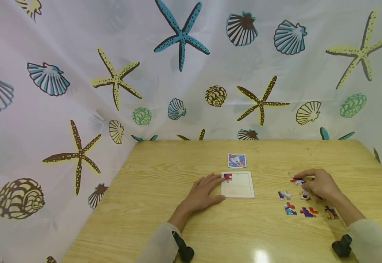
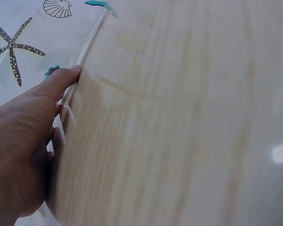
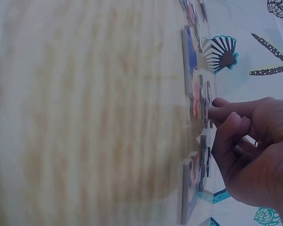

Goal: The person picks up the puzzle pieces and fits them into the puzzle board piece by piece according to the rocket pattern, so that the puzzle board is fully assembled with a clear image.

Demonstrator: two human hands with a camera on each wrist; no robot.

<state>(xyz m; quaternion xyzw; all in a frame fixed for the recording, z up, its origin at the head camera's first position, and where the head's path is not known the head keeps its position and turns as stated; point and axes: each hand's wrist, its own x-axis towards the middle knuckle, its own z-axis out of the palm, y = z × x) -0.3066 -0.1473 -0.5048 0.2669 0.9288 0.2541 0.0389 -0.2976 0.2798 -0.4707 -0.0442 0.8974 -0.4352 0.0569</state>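
- Sleeves, two, pale: left sleeve [image 1: 159, 243], right sleeve [image 1: 374, 239], each with a black device at the wrist.
- Table [image 1: 138, 204], wood-grained, with glare at the near side.
- Loose puzzle pieces, nearest row, flat on the table: blue-and-red piece [image 1: 290, 209], purple-and-orange piece [image 1: 308, 212], dark purple piece [image 1: 331, 212]. Gaps between them leave room for fingertips.
- Loose pieces, next row: white-and-purple piece [image 1: 285, 195], white piece [image 1: 305, 195], the latter just under the right thumb; avoid dragging it along.
- Left hand [image 1: 204, 193]: fingers extended, gripping nothing, fingertips at the board's left edge, thumb by its near corner. Light pressure on the rim should steady it well; fingertips best clear of the recess.
- Right hand [image 1: 320, 185]: bent over the loose pieces, index finger and thumb about a red-and-blue piece [image 1: 297, 181]. Whether it is firmly pinched cannot be told, from head or right wrist view. Opposite edges would give the surest hold, tabs free and printed face up.
- Puzzle board [image 1: 240, 188], white, flat, well apart from the loose pieces; red section [image 1: 227, 176] in its far left corner, the rest bare.
- Picture card [image 1: 236, 160], just beyond the board; worth consulting for colour and orientation.
- Cloth backdrop [image 1: 197, 120], starfish and shells, behind everything.
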